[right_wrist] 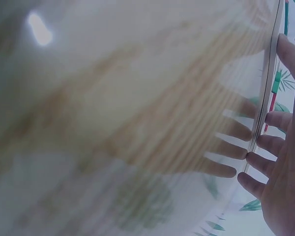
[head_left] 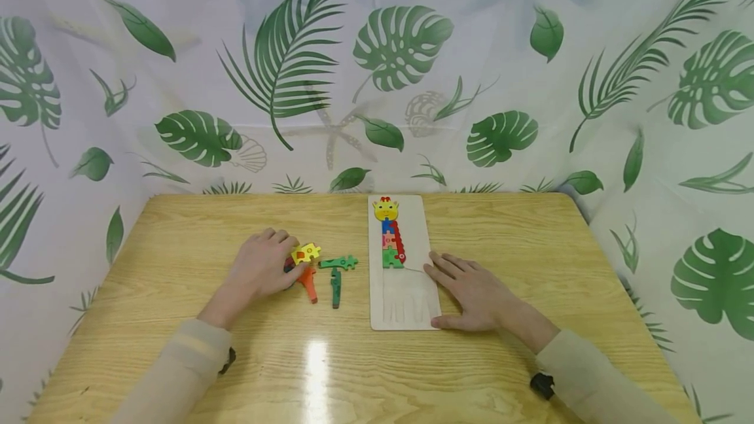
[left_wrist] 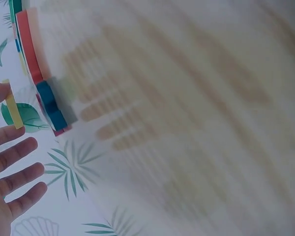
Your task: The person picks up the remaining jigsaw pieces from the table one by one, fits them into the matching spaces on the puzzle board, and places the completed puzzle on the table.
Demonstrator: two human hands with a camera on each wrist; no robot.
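My left hand point(head_left: 262, 260) pinches a yellow puzzle piece point(head_left: 306, 252) between thumb and index finger, its other fingers spread in the left wrist view. Under and beside that piece lie an orange piece point(head_left: 309, 285) and a dark blue piece point(left_wrist: 51, 105). To the right of these are a light green piece point(head_left: 338, 263) and a dark green piece point(head_left: 336, 288). A pale wooden puzzle board point(head_left: 412, 293) holds a yellow giraffe head point(head_left: 386, 209) with blue, pink, green and red neck pieces below. My right hand point(head_left: 474, 293) rests at the board's right edge, fingers extended.
The board and loose pieces lie on a glossy wood-grain table point(head_left: 501, 378). A white cloth point(head_left: 506, 70) with green leaf prints stands upright behind the table and along both sides.
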